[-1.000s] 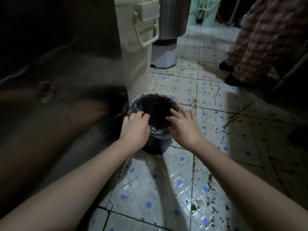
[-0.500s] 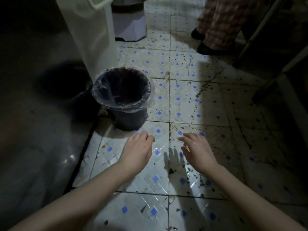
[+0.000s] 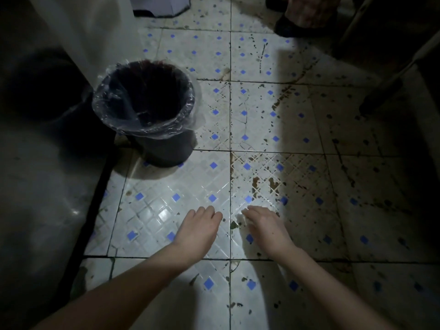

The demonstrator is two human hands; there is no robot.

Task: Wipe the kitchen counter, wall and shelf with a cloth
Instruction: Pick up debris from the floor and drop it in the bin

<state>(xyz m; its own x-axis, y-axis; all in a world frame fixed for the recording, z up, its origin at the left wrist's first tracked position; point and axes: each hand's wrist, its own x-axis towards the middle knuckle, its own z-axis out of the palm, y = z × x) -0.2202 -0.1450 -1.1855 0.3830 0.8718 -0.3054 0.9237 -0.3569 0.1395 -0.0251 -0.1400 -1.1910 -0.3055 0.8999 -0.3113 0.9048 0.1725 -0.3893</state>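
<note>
well, both hands hang over the floor (image 3: 262, 110) at 6 o'clock of the view, backs up, close together but apart. the left hand (image 3: 200, 231) has a slack grip, fingers loosely bent downward, with nothing in it. the right hand (image 3: 264, 228), just beside it at 3 o'clock, is the same: grip loose and holding nothing. whether the fingertips touch the tiles i cannot tell. the cloth does not show in this view, so i cannot tell where it is.

at 11 o'clock from the hands, well apart from them, a dark bin (image 3: 164, 148) stands upright on the floor. it is lined with a clear bag (image 3: 152, 133) folded out over its rim (the inside is too dark to read). just beside the bin at its 11 o'clock rises a pale tub (image 3: 95, 27), of which only the lower wall shows. a dull steel panel (image 3: 42, 186) fills the 9 o'clock side and meets the floor along a dark edge. the tiles are white with small blue diamonds and spotted with brown stains, thickest from 12 to 3 o'clock of the hands. at 1 o'clock, near the top edge, another person's dark shoe (image 3: 290, 32) stands on the tiles.
</note>
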